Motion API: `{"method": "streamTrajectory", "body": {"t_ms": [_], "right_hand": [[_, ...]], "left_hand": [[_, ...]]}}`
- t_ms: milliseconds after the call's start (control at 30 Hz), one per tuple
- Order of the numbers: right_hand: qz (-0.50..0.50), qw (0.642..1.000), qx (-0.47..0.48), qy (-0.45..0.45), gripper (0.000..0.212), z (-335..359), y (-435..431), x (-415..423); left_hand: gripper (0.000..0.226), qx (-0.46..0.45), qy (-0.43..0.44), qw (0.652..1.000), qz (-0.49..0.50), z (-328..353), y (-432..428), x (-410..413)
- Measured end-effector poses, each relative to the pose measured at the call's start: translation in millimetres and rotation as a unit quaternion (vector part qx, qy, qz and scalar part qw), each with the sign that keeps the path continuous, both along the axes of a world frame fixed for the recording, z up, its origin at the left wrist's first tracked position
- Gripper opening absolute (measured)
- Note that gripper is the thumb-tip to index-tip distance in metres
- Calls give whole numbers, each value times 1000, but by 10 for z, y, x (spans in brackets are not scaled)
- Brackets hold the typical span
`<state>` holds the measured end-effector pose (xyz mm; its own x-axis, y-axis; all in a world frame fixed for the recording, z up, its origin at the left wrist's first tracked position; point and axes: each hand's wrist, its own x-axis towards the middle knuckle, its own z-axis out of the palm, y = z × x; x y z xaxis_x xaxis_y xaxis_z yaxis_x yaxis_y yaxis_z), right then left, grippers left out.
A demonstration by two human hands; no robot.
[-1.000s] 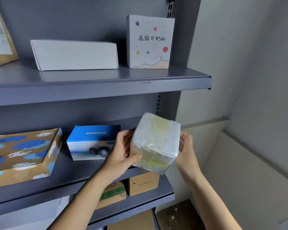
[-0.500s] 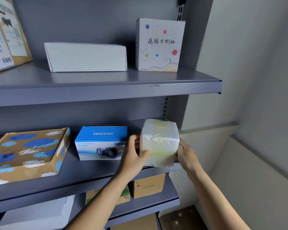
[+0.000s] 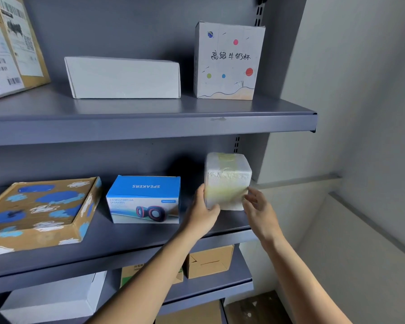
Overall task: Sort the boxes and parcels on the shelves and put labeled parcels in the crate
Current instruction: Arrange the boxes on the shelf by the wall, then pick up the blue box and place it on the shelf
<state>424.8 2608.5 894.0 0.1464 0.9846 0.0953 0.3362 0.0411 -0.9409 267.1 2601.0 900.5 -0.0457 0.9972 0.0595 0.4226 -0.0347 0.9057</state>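
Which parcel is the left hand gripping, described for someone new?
Find the grey shelving's middle shelf. At its right end, beside the blue speakers box, stands the foam parcel. Unlike that printed box, it is rough white foam wrapped in yellowish tape.

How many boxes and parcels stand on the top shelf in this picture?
3: a brown parcel with labels at the left edge, a flat white box in the middle, a tall white box with coloured dots at the right. Others may be hidden past that edge.

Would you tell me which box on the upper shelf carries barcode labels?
The brown cardboard box at far left; the plain white box and the dotted box show none.
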Motion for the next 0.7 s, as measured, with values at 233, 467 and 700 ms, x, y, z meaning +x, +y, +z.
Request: {"method": "streamTrajectory", "body": {"t_ms": [233,467,700], "right_hand": [[41,998,37,14,33,-32,-144,-251],[149,988,29,-31,36,-39,-147,-785],[175,984,-5,-36,41,-113,-122,-1155]], "left_hand": [[47,105,-2,994,26,13,-184,-122],[29,261,21,955,143,135,-397,-773],[44,203,93,927,301,34,-482,-1604]]}}
